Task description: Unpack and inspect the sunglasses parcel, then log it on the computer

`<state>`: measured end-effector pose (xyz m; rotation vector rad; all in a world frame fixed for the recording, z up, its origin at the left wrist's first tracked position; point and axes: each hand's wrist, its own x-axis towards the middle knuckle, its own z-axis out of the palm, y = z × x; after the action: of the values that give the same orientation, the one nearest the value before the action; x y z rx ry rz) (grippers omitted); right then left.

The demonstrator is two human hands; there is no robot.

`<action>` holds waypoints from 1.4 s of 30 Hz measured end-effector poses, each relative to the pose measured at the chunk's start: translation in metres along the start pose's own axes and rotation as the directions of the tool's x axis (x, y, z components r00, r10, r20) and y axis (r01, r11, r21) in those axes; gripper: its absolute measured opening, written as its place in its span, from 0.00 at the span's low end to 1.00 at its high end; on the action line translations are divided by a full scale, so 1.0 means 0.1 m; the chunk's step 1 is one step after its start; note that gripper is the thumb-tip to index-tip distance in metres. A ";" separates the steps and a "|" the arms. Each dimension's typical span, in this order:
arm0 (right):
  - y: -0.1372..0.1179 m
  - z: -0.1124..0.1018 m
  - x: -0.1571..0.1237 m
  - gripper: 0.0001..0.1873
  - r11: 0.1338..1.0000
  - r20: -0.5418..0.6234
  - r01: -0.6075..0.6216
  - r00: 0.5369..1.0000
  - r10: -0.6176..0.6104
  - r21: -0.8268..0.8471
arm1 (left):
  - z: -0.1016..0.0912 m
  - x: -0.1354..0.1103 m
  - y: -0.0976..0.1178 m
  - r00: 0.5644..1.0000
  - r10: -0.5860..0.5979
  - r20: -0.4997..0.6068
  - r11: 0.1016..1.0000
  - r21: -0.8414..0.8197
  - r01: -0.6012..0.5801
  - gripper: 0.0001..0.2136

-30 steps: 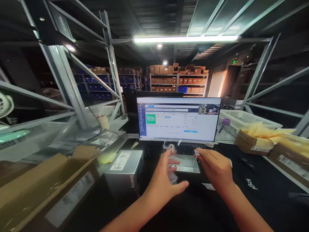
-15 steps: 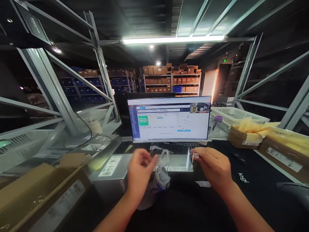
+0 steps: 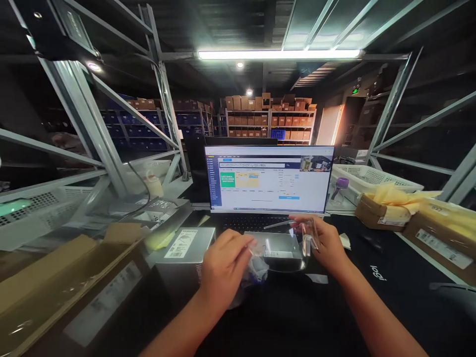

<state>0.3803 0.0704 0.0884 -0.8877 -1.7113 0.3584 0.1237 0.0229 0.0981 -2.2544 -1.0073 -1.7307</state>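
My left hand (image 3: 223, 267) is closed round a crumpled grey pouch (image 3: 256, 267) in clear wrapping, just in front of a small open grey box (image 3: 278, 248). My right hand (image 3: 323, 243) pinches a piece of clear plastic film (image 3: 308, 237) at the box's right side. Both hands hover over a black mat (image 3: 297, 317), in front of a keyboard (image 3: 253, 222) and a lit monitor (image 3: 269, 178).
A grey carton (image 3: 186, 258) with a label stands left of my hands, beside long brown cardboard boxes (image 3: 55, 277). Boxes of yellow padding (image 3: 401, 208) and a white basket (image 3: 368, 178) sit at the right. Metal racking frames both sides; a mouse (image 3: 453, 292) lies far right.
My right hand has risen and shifted right, lifting the clear film off the box. My left hand stays closed on the pouch. The screen now shows a yellow panel.
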 end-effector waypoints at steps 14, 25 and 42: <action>-0.04 0.00 0.01 0.16 0.994 0.139 -0.068 0.987 0.080 -0.089 | 0.02 -0.03 0.04 0.995 -0.071 0.077 0.995 -0.059 0.075 0.08; -0.30 -0.35 -0.04 0.11 0.910 0.090 0.189 0.982 -0.168 -0.370 | 0.12 0.03 -0.19 0.872 -0.345 0.348 0.938 0.092 0.335 0.09; -0.99 -0.62 -0.43 0.13 0.839 0.332 0.252 0.939 -0.092 -0.481 | 0.37 0.01 -0.18 0.790 -0.434 0.433 0.852 -0.090 0.517 0.10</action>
<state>0.4047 -0.0393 0.1428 -1.0901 -2.2086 -0.1177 0.1439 0.0555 0.0815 -2.7412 -1.6894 -1.6196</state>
